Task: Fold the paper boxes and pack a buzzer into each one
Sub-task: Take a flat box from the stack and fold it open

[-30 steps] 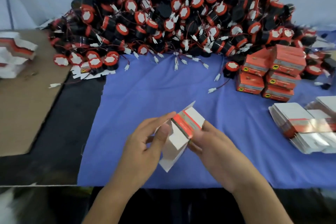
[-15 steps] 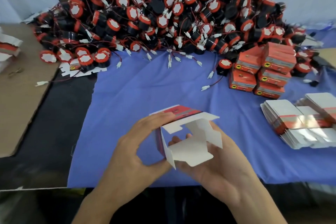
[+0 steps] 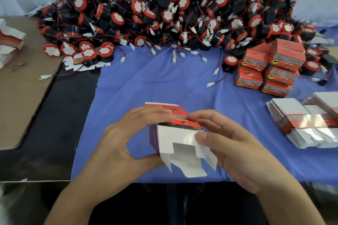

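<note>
A paper box, red on its top face and white inside, is opened into a square tube above the blue cloth. Its open end with white flaps points toward me. My left hand grips its left side, thumb underneath and fingers on top. My right hand holds the right side, its thumb pressing a white side flap inward. A large heap of black and red buzzers with wired white plugs fills the far side of the table.
Several closed red boxes are stacked at the right. A banded pile of flat box blanks lies at the right edge. Brown cardboard and more flat blanks sit at the left. One loose buzzer lies beside the stack.
The flat blank has been opened into a tube and turned so its open end faces me. My right thumb has moved onto a side flap.
</note>
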{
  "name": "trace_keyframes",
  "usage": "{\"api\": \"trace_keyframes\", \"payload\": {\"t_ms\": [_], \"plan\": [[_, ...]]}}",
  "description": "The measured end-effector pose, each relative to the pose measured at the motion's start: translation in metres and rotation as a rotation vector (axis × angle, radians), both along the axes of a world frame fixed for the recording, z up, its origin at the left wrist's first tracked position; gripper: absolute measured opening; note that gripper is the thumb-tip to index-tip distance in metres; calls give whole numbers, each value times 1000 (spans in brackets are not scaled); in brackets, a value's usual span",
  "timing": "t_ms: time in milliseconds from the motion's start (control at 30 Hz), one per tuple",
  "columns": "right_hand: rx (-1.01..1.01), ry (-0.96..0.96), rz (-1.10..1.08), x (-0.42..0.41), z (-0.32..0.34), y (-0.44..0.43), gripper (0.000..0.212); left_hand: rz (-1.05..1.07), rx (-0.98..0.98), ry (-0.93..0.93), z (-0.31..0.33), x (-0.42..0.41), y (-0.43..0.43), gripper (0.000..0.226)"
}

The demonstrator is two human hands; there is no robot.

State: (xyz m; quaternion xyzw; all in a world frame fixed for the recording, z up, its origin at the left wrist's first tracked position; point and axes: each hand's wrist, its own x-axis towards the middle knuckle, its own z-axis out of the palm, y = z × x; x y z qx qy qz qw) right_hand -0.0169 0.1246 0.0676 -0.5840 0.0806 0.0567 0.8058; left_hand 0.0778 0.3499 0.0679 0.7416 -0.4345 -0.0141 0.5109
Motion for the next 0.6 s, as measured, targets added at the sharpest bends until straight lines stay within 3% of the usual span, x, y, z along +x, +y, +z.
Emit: {"api": "trace_keyframes", "payload": {"t_ms": [200,333,467,600], "plan": [[-136,19,-72,0,1,1,32,-15,41,139,2,-3,7,64],[-168,27,-68,0,-2,4,24,-39,107,56,4,-4,5,47],[-309,11,-88,-1,-2,9,30,-38,212,36,3,-9,6,35],[-388,-6,-110,-2,1,15,29,2,219,14,3,-14,6,31]]}}
